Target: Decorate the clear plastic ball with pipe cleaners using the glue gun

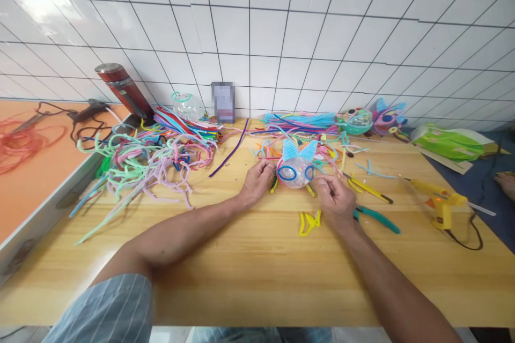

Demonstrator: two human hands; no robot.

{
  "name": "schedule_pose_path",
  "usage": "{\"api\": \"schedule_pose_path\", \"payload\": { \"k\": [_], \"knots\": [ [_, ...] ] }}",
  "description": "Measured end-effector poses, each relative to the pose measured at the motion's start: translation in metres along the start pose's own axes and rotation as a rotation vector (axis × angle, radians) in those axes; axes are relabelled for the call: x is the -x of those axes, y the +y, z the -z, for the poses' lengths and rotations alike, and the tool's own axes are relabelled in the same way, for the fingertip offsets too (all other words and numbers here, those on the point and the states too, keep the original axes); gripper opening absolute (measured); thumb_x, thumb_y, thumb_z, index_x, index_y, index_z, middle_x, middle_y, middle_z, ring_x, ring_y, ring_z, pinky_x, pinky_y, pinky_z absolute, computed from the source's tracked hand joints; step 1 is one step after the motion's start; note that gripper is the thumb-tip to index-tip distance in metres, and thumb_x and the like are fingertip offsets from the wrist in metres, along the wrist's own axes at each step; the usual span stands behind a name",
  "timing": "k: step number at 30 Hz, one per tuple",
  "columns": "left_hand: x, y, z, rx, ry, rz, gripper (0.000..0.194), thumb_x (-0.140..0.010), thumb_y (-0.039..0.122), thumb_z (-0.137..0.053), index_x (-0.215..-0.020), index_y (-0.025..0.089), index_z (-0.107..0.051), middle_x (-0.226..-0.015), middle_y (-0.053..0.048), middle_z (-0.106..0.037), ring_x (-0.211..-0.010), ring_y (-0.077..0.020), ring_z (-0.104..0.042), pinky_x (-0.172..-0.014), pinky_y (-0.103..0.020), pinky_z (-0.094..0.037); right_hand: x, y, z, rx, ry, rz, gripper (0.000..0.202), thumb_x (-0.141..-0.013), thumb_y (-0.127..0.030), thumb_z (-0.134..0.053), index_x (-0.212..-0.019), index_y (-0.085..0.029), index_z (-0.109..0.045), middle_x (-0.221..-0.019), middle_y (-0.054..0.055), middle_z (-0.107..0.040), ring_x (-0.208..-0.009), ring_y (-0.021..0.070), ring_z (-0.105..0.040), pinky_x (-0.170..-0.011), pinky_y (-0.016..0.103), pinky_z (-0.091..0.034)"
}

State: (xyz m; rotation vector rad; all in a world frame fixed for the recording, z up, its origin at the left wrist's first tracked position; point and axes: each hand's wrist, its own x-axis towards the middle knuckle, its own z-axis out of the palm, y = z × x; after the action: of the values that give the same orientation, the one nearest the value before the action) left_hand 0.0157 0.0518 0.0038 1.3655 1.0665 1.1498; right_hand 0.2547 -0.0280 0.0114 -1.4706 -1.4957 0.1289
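Fingers of the left hand and right hand are flanking the blue-eared clear ball, left nearer, both curled (whether gripping, I cannot tell).

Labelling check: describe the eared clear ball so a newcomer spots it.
On the wooden table, look between the left hand and right hand. There, a clear ball carries two upright light-blue ears and two blue rings. Unlike the eared figure by the wall, it is mostly see-through.

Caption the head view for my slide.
Left hand and right hand flank a clear ball with blue ears above a wooden table.
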Motion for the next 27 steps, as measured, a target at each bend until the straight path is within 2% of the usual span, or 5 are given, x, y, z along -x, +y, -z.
{"api": "schedule_pose_path", "payload": {
  "k": [4,7,12,20,27],
  "knots": [
    [0.0,0.0,0.0,0.002,-0.004,-0.026,0.041,-0.103,0.06,-0.068,-0.086,0.023,-0.064,-0.074,0.004,-0.059,-0.075,-0.0161,-0.056,-0.079,-0.03,-0.053,0.001,0.003,-0.003,-0.033,0.025,-0.055,0.031,-0.105,-0.053,-0.066,-0.103,-0.024,-0.078,-0.064,-0.005,-0.06,-0.057,0.018,-0.053,-0.061,0.032,-0.049],
    [0.002,0.001,0.0,0.007,-0.003,-0.033,0.039,-0.103,0.061,-0.069,-0.1,0.022,-0.07,-0.089,0.0,-0.07,-0.078,-0.0161,-0.059,-0.078,-0.031,-0.054,0.001,0.008,-0.007,-0.078,-0.001,-0.053,0.046,-0.1,-0.058,-0.075,-0.131,-0.023,-0.073,-0.099,0.006,-0.078,-0.085,0.0252,-0.072,-0.079,0.041,-0.062],
    [0.009,0.002,0.002,-0.089,-0.081,-0.09,0.061,-0.092,0.057,-0.087,-0.137,0.02,-0.068,-0.122,-0.006,-0.075,-0.069,-0.0108,-0.052,-0.067,-0.028,-0.047,0.003,0.02,-0.017,-0.192,-0.123,-0.099,0.081,-0.096,-0.068,-0.081,-0.159,-0.024,-0.055,-0.152,0.022,-0.071,-0.134,0.0368,-0.073,-0.109,0.059,-0.064],
    [0.008,0.0,0.005,-0.211,-0.158,-0.192,0.065,-0.092,0.059,-0.09,-0.141,0.02,-0.071,-0.132,-0.012,-0.078,-0.089,-0.02,-0.067,-0.075,-0.032,-0.053,0.008,0.026,-0.03,-0.288,-0.237,-0.17,0.091,-0.091,-0.069,-0.089,-0.163,-0.024,-0.056,-0.163,0.022,-0.066,-0.145,0.0391,-0.07,-0.119,0.062,-0.061],
    [0.01,0.002,0.005,-0.188,-0.152,-0.118,0.072,-0.087,0.067,-0.091,-0.139,0.021,-0.072,-0.091,-0.001,-0.07,-0.072,-0.0157,-0.056,-0.065,-0.029,-0.045,0.008,0.019,-0.027,-0.233,-0.236,-0.124,0.084,-0.096,-0.066,-0.084,-0.165,-0.025,-0.058,-0.163,0.02,-0.067,-0.147,0.0381,-0.069,-0.121,0.06,-0.061]
  ]
}}
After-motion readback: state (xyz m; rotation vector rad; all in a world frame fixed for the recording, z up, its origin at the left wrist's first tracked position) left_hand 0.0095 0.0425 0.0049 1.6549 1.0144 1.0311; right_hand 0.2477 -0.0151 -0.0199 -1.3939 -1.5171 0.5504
